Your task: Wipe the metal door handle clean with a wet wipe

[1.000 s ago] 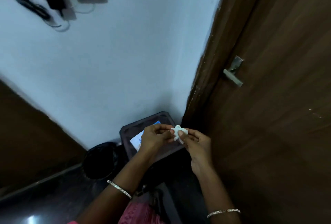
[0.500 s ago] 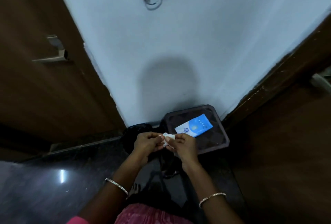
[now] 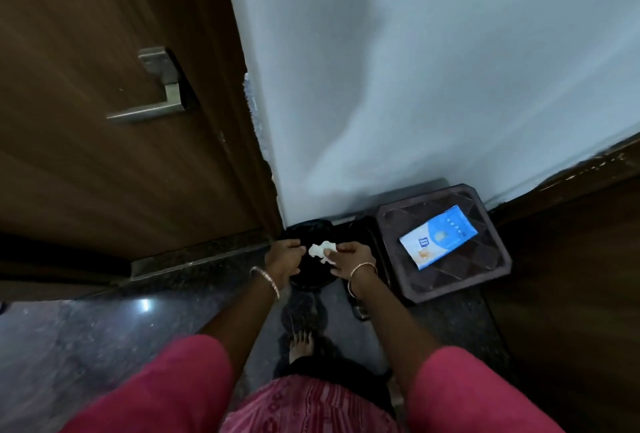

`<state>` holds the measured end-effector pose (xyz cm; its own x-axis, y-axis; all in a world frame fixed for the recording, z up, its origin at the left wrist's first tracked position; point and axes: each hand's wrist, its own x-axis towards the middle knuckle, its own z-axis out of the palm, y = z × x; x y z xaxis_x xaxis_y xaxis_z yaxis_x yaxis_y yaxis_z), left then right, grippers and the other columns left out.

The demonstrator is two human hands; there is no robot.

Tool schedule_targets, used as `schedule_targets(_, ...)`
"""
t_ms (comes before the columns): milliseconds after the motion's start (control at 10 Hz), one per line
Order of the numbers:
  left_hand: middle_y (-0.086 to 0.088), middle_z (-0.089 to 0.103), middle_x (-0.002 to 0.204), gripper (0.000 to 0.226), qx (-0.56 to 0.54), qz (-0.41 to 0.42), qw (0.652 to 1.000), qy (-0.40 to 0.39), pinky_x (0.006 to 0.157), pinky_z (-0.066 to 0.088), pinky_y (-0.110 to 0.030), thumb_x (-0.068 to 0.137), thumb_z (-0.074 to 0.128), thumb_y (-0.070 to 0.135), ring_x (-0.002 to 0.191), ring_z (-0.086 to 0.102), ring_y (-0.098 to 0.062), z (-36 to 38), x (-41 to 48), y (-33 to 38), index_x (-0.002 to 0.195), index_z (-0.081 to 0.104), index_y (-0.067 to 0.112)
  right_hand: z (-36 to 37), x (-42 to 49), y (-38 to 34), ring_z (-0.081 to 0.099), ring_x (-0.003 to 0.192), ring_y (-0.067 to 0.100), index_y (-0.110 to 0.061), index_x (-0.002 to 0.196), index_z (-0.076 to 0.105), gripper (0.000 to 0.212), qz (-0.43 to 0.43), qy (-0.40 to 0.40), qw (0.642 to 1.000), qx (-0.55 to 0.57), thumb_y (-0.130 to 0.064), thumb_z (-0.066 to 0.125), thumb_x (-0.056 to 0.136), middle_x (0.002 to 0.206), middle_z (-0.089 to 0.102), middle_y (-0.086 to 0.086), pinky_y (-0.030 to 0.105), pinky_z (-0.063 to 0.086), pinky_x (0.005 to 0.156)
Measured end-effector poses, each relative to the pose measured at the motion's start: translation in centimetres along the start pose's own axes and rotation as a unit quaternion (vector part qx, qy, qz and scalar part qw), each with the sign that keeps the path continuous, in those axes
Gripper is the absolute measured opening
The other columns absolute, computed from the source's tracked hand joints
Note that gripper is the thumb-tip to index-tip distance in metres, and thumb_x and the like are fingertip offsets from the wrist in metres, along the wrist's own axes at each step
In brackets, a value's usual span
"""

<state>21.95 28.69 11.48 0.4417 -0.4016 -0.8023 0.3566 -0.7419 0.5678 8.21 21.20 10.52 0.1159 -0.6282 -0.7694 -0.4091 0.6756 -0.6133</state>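
A small crumpled white wet wipe (image 3: 322, 251) is held between my two hands low in front of me. My left hand (image 3: 282, 258) pinches its left side and my right hand (image 3: 351, 259) grips its right side. The metal lever door handle (image 3: 152, 100) sticks out from the brown wooden door (image 3: 86, 173) at the upper left, well away from both hands. A blue wet wipe packet (image 3: 438, 240) lies flat on a dark square stool (image 3: 485, 287) to the right of my hands.
A black round bin (image 3: 311, 282) sits on the floor right under my hands, against the pale wall (image 3: 415, 69). A second brown door (image 3: 588, 259) closes off the right side. My bare foot (image 3: 302, 346) stands on the dark polished floor.
The view has swung to the right to left: the left door and its handle now fill the upper left. Both hands stay on the wipe, now over the black bin.
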Motion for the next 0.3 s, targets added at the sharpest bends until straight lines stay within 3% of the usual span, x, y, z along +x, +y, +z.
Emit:
schedule_targets(100, -0.01, 0.056, 0.105, 0.03, 0.045, -0.01, 0.999, -0.02, 0.061, 0.048, -0.029, 0.097, 0.054, 0.01, 0.073, 0.056, -0.021, -1.6, 2.6, 0.0, 0.124, 0.065, 0.004, -0.5, 2.0, 0.3, 0.061, 0.09, 0.029, 0.006, 0.11, 0.065, 0.034, 0.06, 0.01, 0.998, -0.014, -0.011, 0.079, 0.084, 0.103, 0.063, 0.02, 0.044, 0.06, 0.078)
schedule_targets(200, -0.017, 0.064, 0.079, 0.021, 0.094, 0.021, 0.995, 0.032, 0.067, 0.054, -0.038, 0.077, 0.059, 0.024, 0.062, 0.059, -0.024, -2.1, 5.3, -1.4, 0.071, 0.074, 0.012, -1.6, 1.7, 0.7, 0.059, 0.07, 0.025, 0.002, 0.105, 0.064, 0.012, 0.082, 0.013, 0.996, 0.013, 0.0, 0.063, 0.093, 0.087, 0.062, 0.016, 0.033, 0.058, 0.059)
schedule_targets(300, -0.024, 0.075, 0.093, 0.03, 0.162, 0.051, 0.985, 0.038, 0.083, 0.06, -0.046, 0.078, 0.061, 0.028, 0.089, 0.073, -0.037, -1.7, 4.2, -1.4, 0.088, 0.078, 0.005, -2.6, 1.0, 2.2, 0.049, 0.053, 0.021, -0.001, 0.079, 0.064, 0.013, 0.063, 0.053, 0.996, 0.025, 0.002, 0.065, 0.091, 0.068, 0.056, 0.013, 0.03, 0.048, 0.055)
